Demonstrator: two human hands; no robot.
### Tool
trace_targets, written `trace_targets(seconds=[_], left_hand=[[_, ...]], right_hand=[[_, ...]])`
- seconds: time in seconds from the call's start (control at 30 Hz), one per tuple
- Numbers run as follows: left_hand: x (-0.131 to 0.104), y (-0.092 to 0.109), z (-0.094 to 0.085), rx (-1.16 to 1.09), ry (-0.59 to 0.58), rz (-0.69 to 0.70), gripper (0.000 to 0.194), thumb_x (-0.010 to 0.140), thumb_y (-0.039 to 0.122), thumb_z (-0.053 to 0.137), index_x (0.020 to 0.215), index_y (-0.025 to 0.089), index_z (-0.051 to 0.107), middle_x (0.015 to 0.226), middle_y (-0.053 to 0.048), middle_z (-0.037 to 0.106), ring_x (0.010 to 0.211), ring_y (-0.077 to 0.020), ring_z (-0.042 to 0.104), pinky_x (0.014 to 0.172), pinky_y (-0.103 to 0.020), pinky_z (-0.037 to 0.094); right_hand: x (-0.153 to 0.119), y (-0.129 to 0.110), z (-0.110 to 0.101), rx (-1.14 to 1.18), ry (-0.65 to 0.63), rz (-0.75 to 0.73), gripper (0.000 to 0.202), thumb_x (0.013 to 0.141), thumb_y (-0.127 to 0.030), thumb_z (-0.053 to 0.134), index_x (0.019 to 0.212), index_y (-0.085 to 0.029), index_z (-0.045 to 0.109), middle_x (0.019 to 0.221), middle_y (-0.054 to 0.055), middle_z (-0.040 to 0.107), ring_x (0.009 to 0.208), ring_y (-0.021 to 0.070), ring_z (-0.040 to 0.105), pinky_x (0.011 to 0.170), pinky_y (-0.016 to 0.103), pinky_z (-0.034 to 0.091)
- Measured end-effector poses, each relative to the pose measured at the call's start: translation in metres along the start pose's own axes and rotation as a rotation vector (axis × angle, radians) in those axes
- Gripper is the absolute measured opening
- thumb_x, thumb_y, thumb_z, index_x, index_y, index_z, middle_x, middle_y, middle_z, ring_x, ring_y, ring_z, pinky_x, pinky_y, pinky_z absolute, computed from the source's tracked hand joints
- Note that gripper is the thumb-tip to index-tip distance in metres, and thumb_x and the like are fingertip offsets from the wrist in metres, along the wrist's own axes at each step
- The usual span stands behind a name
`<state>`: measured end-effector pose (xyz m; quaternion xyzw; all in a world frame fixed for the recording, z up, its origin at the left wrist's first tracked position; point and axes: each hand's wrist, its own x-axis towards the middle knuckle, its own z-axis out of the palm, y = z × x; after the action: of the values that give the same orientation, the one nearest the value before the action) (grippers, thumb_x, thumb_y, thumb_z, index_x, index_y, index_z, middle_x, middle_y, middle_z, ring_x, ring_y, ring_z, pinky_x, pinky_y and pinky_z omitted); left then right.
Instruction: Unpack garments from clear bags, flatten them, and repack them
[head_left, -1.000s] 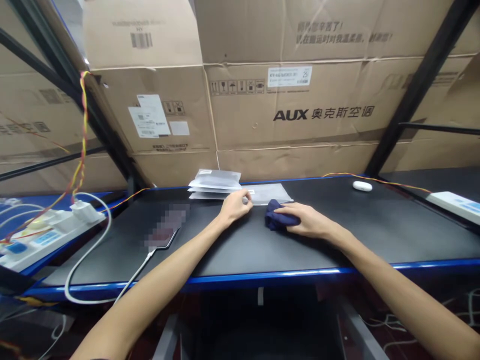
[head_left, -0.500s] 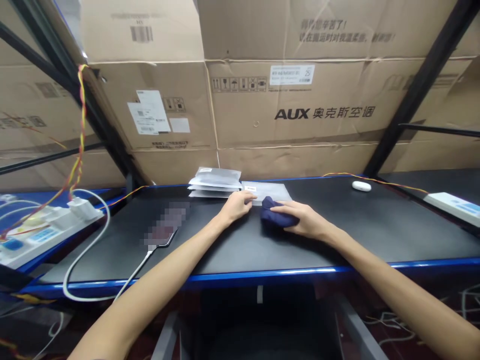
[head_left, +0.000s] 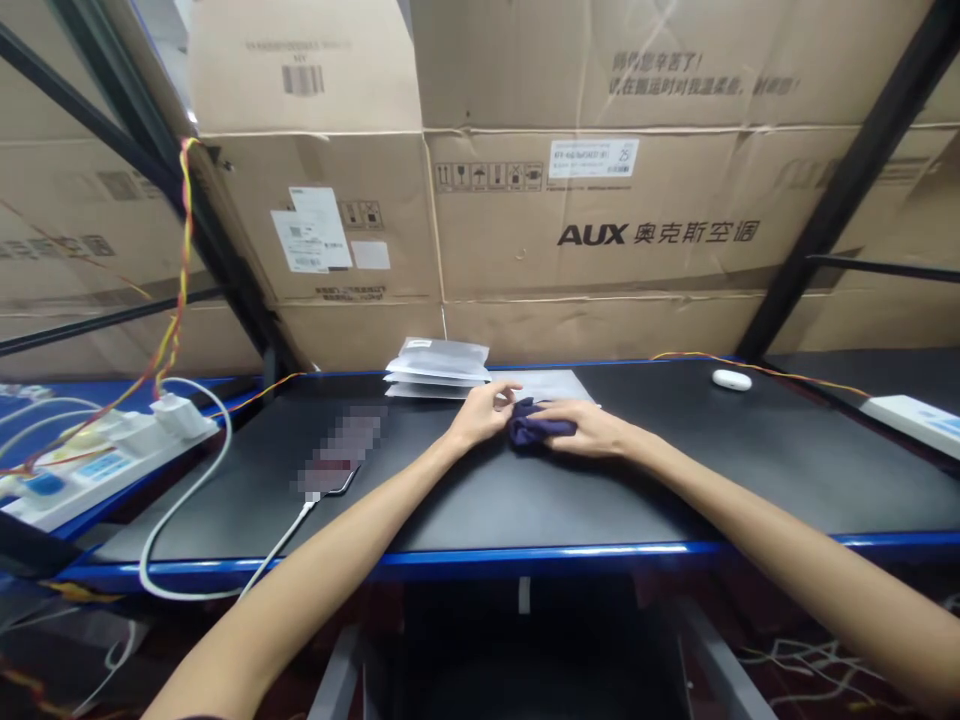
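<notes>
Across the black tabletop (head_left: 630,500), translucent pouches (head_left: 441,366) toward eleven o'clock, then left hand (head_left: 481,411) curled, grip unclear, beside right hand (head_left: 591,428) clamped on crumpled navy cloth (head_left: 531,427) at twelve, and lastly small white case (head_left: 732,380) toward two.

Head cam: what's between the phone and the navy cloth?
The left hand and wrist, above the black desktop. The head view shows the phone on one side and the navy cloth on the other.
</notes>
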<state>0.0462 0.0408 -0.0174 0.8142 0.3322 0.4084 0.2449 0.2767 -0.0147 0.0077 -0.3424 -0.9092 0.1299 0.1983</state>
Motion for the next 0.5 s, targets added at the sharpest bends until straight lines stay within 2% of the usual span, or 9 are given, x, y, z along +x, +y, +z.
trace_targets(seconds=[0.1,0.17,0.37,0.5], left_hand=[[0.001,0.002,0.003,0.075,0.108,-0.022,0.016,0.081,0.013,0.063,0.094,0.015,0.073,0.094,-0.007,0.074,0.086,-0.0191,0.071,0.086,-0.033,0.058],[0.001,0.003,0.005,0.097,0.129,-0.008,0.014,0.081,0.011,0.062,0.088,0.016,0.073,0.091,-0.005,0.074,0.085,-0.0182,0.07,0.084,-0.032,0.058],[0.003,0.001,0.006,0.124,0.187,0.056,0.016,0.081,0.009,0.058,0.087,0.017,0.07,0.089,-0.003,0.071,0.084,-0.0161,0.067,0.081,-0.029,0.057],[0.005,-0.003,0.006,0.137,0.172,0.055,0.016,0.08,0.009,0.059,0.088,0.017,0.07,0.089,-0.003,0.071,0.083,-0.0161,0.067,0.081,-0.029,0.057]], right_hand=[[0.004,0.003,0.003,-0.079,0.044,0.085,0.045,0.085,-0.028,0.059,0.129,-0.023,0.064,0.132,0.008,0.065,0.125,0.0289,0.056,0.109,0.045,0.04],[0.009,0.001,0.005,-0.127,0.07,0.15,0.042,0.088,-0.029,0.056,0.128,-0.021,0.064,0.131,0.01,0.064,0.122,0.029,0.057,0.107,0.043,0.042],[0.032,-0.012,0.012,-0.302,0.02,0.443,0.043,0.095,-0.037,0.047,0.132,-0.019,0.06,0.129,0.014,0.064,0.119,0.032,0.058,0.1,0.043,0.045],[0.047,-0.012,0.013,-0.331,0.016,0.544,0.046,0.098,-0.042,0.039,0.127,-0.015,0.062,0.127,0.019,0.066,0.115,0.0361,0.061,0.096,0.047,0.047]])
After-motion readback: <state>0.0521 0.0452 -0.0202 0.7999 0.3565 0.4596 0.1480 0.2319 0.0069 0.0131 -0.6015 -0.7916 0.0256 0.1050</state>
